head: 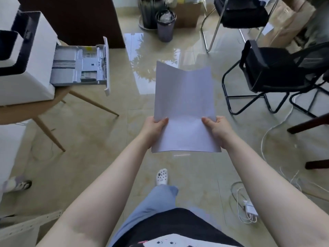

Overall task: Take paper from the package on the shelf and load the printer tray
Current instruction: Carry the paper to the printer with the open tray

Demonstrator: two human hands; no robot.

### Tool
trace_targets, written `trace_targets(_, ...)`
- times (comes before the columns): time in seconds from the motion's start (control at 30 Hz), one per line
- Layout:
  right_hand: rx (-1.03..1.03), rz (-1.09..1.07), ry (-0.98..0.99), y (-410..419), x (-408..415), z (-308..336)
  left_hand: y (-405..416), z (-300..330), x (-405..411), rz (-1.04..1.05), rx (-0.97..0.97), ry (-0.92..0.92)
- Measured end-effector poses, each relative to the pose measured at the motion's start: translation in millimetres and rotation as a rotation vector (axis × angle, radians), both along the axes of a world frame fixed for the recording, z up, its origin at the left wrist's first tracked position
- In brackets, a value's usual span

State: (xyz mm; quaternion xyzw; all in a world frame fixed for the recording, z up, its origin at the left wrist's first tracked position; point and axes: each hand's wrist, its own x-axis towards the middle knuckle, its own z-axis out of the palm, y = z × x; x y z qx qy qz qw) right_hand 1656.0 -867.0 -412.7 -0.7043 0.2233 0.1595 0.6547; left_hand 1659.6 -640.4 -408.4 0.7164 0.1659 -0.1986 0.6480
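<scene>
A thin stack of white paper [184, 104] is held out in front of me over the floor, its far end bowed slightly. My left hand [154, 128] pinches its left edge and my right hand [218, 130] pinches its right edge, thumbs on top. The white printer [26, 56] stands at the left on a round wooden table. Its grey paper tray [80, 65] is pulled out toward the right and looks bare of paper. The paper is apart from the tray, to its right and nearer to me. No paper package or shelf is in view.
Two black chairs [274, 73] stand at the right. A grey bin [165, 25] and a cardboard box [187, 15] sit at the back. White cables and a charger [251, 210] lie on the glossy tiled floor at the lower right. The table's wooden legs [92, 102] splay outward.
</scene>
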Motion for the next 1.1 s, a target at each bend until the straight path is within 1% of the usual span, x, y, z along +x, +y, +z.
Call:
trace_targets(0.2, -0.007, -0.039, -0.014, -30.7, 146.2, 17.4, -30.6, 14.0, 156.5, -0.03, 0.009, 0.007)
trace_targets(0.33, -0.032, -0.025, -0.037, -52.8, 235.6, 20.4, -53.8, 14.4, 242.4, -0.021, 0.016, -0.008)
trace_targets(0.5, -0.042, 0.067, -0.009, -78.9, 361.3, 12.2, -83.7, 9.2, 347.1, 0.084, 0.038, 0.016)
trace_targets(0.63, -0.07, 0.163, 0.002, -88.0, 453.1, 15.6, -96.6, 9.2, 412.8, 0.19, 0.008, 0.05)
trace_targets(0.77, -0.101, 0.255, 0.0, -77.6, 542.9, 17.9, -88.7, 9.1, 480.1, 0.303, -0.017, 0.087)
trace_targets(0.9, -0.135, 0.317, 0.012, -56.2, 635.5, 6.6, -70.3, -2.1, 556.7, 0.386, -0.02, 0.097)
trace_targets(1.1, -0.215, 0.425, 0.015, -0.1, 782.0, -7.7, -19.3, -17.4, 679.2, 0.48, -0.009, 0.095)
